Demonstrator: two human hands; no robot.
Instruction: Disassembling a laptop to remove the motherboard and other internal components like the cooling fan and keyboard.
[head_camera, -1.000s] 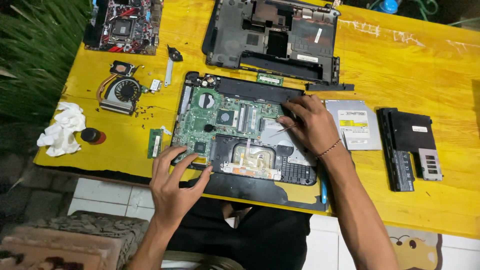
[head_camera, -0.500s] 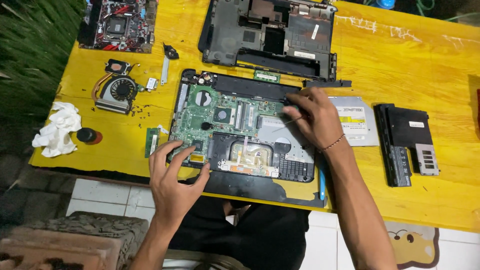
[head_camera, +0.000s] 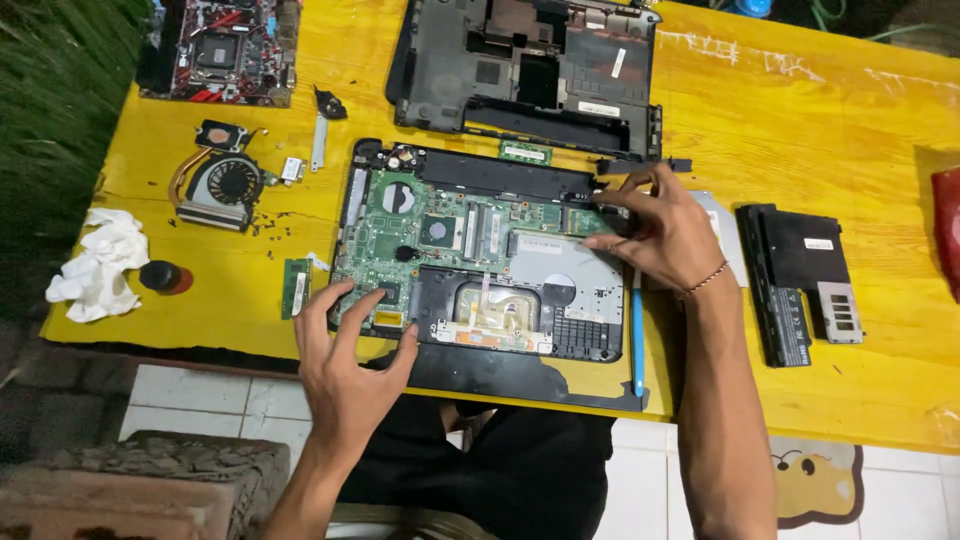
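Note:
An opened laptop base with a green motherboard (head_camera: 470, 240) lies on the yellow table (head_camera: 780, 120) in front of me. My left hand (head_camera: 345, 365) rests with spread fingers on the board's near left corner. My right hand (head_camera: 660, 230) sits at the far right corner of the board, fingertips pinching at its edge beside a silver metal drive cover (head_camera: 570, 270). A blue pry tool (head_camera: 637, 340) lies along the laptop's right side, just under my right wrist.
A black laptop bottom shell (head_camera: 530, 70) lies behind the board. A fan with copper heat pipe (head_camera: 225, 185), a memory stick (head_camera: 296, 288), white tissue (head_camera: 100, 265) and a red circuit board (head_camera: 225, 45) lie left. An optical drive (head_camera: 725, 235) and black battery (head_camera: 800, 280) lie right.
My right hand has moved from the middle right of the board up to its far right corner. My left hand has stayed on the near left corner.

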